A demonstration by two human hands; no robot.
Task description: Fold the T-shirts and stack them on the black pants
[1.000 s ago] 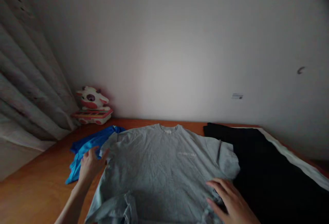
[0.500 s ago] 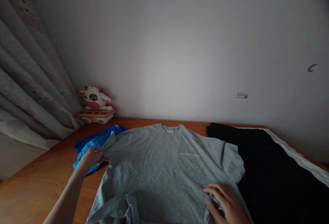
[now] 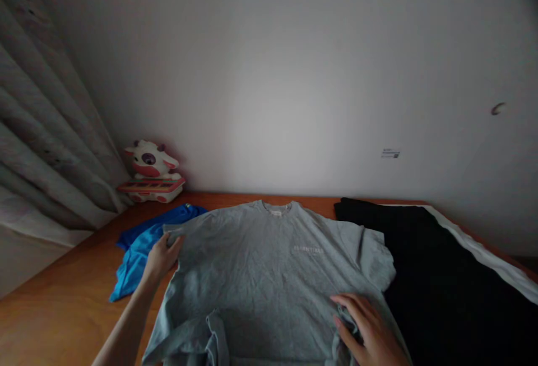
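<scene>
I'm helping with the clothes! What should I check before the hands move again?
1. Left hand at a sleeve of the gray shirt: ok.
2. Right hand firmly gripping the bunched cloth beside it: cannot tell.
3. Collar toward the wall: ok.
4. Shirt lying smooth all over: not ok, cloth is bunched near the bottom of the picture.
5. Blue clothing clear of the shirt: not ok, the sleeve overlaps it in this view.
6. Cow toy away from both hands: ok.
</scene>
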